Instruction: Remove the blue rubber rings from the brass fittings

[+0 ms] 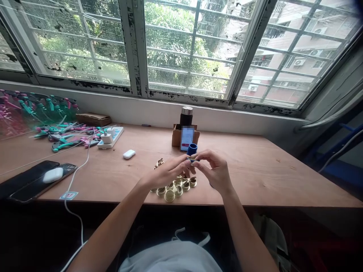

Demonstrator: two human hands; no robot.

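Note:
My left hand (170, 170) and my right hand (214, 170) meet above the wooden table (255, 170), fingertips pinched together on a small gold-coloured ring (193, 158). A blue roll (192, 148) stands just behind the fingers. Below the hands lies a cluster of several gold rings (176, 189) near the table's front edge, with one more gold piece (159, 163) a little to the left.
A phone (186, 138) leans on a small cardboard box (176, 136) with a dark flask (186, 115) behind. At left lie a white earbud case (129, 153), power strip (111, 137), pink and teal tools (65, 138), two phones (36, 179), and a white cable (74, 177).

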